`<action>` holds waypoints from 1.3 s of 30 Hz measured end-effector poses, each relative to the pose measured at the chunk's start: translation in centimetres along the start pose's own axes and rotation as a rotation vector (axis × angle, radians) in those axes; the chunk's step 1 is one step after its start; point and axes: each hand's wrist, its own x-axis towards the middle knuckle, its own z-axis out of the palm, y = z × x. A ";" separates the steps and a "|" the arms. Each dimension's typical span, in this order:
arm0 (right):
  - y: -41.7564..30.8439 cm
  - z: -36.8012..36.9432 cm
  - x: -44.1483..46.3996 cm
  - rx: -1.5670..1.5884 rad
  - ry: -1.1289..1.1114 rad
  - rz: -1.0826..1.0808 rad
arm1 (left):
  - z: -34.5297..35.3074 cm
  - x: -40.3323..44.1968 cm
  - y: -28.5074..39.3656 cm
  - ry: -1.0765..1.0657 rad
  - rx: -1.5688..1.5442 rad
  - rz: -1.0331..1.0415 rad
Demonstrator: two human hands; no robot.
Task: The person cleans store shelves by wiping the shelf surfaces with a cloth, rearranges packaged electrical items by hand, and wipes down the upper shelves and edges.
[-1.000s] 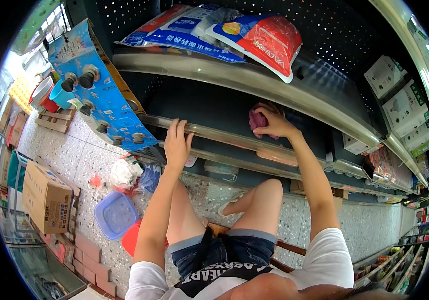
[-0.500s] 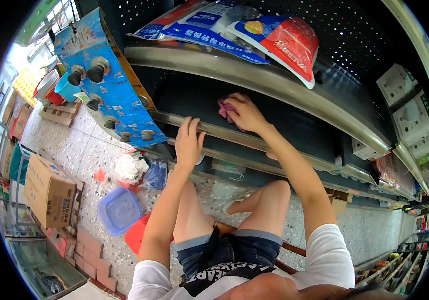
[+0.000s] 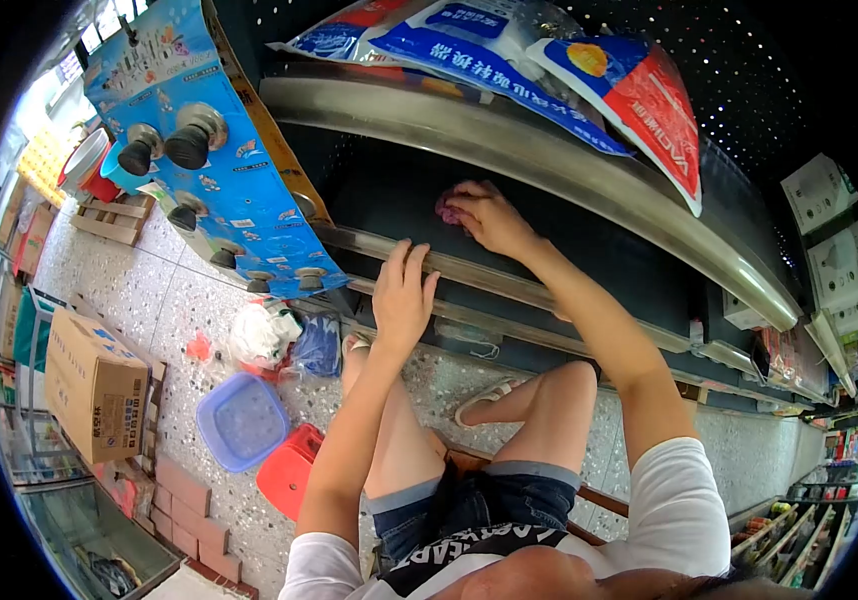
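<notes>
A crumpled purplish-pink cloth (image 3: 452,204) is bunched under the fingers of my right hand (image 3: 497,222), which presses it to the dark shelf board (image 3: 379,190). This hand reaches in between the shelf's front rail (image 3: 469,268) and the metal edge of the shelf above. My left hand (image 3: 404,300) rests with its fingertips on the front rail, fingers stretched out and holding nothing. Left of it hangs a blue display card (image 3: 249,215) with several dark knob-like items fixed on it.
Plastic bags of goods (image 3: 639,105) lie on the upper shelf. White boxes (image 3: 844,250) stand at the right. On the floor at left are a blue-violet basin (image 3: 242,422), a red stool or tub (image 3: 291,468), bagged items (image 3: 267,335) and a cardboard box (image 3: 99,385).
The whole view has shifted slightly. My right hand has slid the cloth a little deeper over the shelf board. My left hand still rests on the rail.
</notes>
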 end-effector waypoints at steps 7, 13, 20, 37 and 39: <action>3.4 1.4 3.7 -0.005 0.090 0.086 | -0.1 0.3 0.0 0.014 -0.012 -0.008; 8.8 3.4 6.4 -0.464 0.465 0.026 | 0.2 0.3 -0.4 0.006 -0.057 -0.020; 10.9 3.1 8.8 -0.454 0.788 0.135 | 0.2 0.3 -0.4 -0.017 -0.055 -0.034; 10.0 3.9 12.1 -0.369 0.897 0.166 | -0.2 0.2 -0.2 -0.023 -0.078 -0.024; 9.8 4.1 11.7 -0.365 0.828 0.151 | -0.4 0.1 -0.2 -0.021 -0.081 -0.030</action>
